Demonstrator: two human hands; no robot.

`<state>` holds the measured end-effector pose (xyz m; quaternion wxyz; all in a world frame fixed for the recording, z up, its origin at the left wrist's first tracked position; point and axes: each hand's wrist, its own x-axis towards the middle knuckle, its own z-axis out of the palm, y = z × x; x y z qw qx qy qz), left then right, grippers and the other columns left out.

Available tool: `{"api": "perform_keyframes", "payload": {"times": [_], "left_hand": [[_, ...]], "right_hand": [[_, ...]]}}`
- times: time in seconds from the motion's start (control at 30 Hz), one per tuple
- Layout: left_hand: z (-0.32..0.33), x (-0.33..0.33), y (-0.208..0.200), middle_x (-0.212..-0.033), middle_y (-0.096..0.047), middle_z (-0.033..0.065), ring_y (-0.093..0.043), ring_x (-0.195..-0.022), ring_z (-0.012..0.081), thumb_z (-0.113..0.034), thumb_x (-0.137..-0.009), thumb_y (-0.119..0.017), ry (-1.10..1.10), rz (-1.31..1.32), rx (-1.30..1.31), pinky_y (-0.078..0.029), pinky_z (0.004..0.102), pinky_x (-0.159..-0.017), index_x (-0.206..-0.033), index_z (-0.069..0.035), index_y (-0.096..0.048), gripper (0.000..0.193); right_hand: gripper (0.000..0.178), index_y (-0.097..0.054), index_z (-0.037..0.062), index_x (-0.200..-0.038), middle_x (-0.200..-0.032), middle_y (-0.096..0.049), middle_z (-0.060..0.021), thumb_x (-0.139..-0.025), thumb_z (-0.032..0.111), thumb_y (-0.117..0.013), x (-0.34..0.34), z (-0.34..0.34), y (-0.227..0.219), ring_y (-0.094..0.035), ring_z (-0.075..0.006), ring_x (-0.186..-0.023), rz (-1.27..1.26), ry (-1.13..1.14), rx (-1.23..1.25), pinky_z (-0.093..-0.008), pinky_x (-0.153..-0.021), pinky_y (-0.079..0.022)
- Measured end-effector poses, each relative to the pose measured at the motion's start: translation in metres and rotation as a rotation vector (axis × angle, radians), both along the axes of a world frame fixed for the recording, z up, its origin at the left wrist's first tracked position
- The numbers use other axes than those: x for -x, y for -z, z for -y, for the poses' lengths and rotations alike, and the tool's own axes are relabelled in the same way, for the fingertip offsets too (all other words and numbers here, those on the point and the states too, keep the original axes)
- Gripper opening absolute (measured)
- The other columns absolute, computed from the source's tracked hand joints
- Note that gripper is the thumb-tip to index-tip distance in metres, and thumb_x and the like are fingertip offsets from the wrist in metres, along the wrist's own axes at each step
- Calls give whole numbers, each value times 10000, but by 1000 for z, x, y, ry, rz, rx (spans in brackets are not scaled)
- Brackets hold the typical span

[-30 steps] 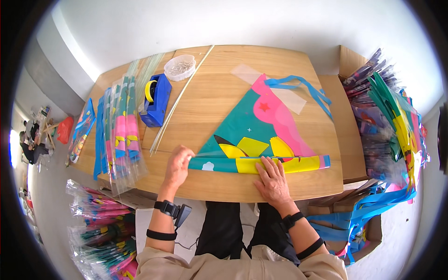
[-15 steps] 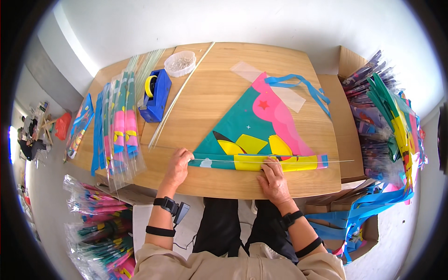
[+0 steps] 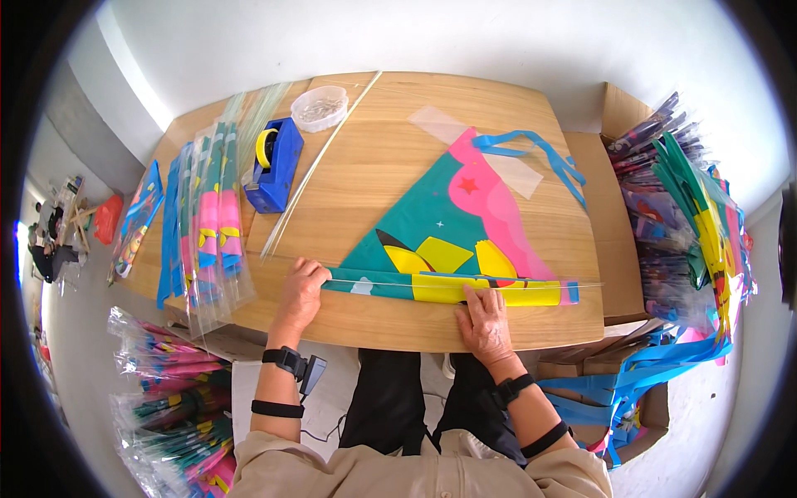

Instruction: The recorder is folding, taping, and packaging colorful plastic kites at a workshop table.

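Note:
A triangular kite (image 3: 415, 232) in green, pink and yellow lies on the table with its near edge folded into a flat band. Along that band runs a thin pale rod (image 3: 589, 285), whose right end sticks out past the cloth. My left hand (image 3: 300, 290) is closed at the band's left tip, its fingers curled around the end; how the rod sits inside them is hidden. Near the middle of the band, my right hand (image 3: 486, 324) pinches the yellow part, thumb and fingers at the cloth and rod. Blue ribbon (image 3: 540, 149) trails from the kite's far corner.
A blue tape dispenser (image 3: 278, 170), a clear tub (image 3: 320, 109) of small pieces and long thin rods (image 3: 320, 166) lie to the left. Beyond them are bagged folded kites (image 3: 217, 199). Cardboard boxes (image 3: 610, 232) with packed kites (image 3: 664, 224) stand at the right.
My left hand has moved a little to the left, along with the band's left tip. The rod has slid left, so less of it sticks out at the right.

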<state>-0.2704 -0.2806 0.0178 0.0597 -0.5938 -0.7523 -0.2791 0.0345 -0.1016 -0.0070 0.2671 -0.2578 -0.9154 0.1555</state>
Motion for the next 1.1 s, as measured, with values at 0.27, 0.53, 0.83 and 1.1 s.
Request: {"api": "perform_keyframes", "payload": {"times": [0.27, 0.53, 0.83, 1.1], "left_hand": [[-4, -18, 14, -880, -552, 150, -546, -902, 353, 23, -740, -559, -219, -153, 0, -496, 443, -746, -801, -23, -548, 77], [8, -24, 36, -1034, -620, 153, -585, -991, 350, 106, -757, -559, -294, -58, -231, -512, 384, -817, -1044, 13, -618, 308], [4, 158, 1, -952, -650, 171, -623, -907, 336, -9, -878, -563, -627, -21, -430, -482, 419, -853, -1037, -1, -631, 174], [-40, 223, -43, -834, -619, 101, -622, -787, 242, -88, -848, -646, -791, 932, -205, -524, 397, -669, -939, -29, -658, 110]], "right_hand": [[424, -584, -23, -1199, -1152, -506, -161, -808, 130, -645, 6, 5, -7, -479, -373, -1138, 50, 7, -140, -472, -978, -394], [393, -624, 13, -1171, -1121, -516, -170, -784, 83, -646, 8, 5, -7, -508, -366, -1070, 45, -36, -106, -471, -933, -427], [396, -641, 4, -1147, -1095, -513, -174, -753, 41, -658, 11, 7, -12, -520, -362, -1036, 39, -31, -105, -463, -909, -439], [410, -628, 12, -1167, -1103, -502, -166, -761, 64, -660, 9, 4, -10, -511, -357, -1040, 73, -21, -118, -461, -912, -437]]}}
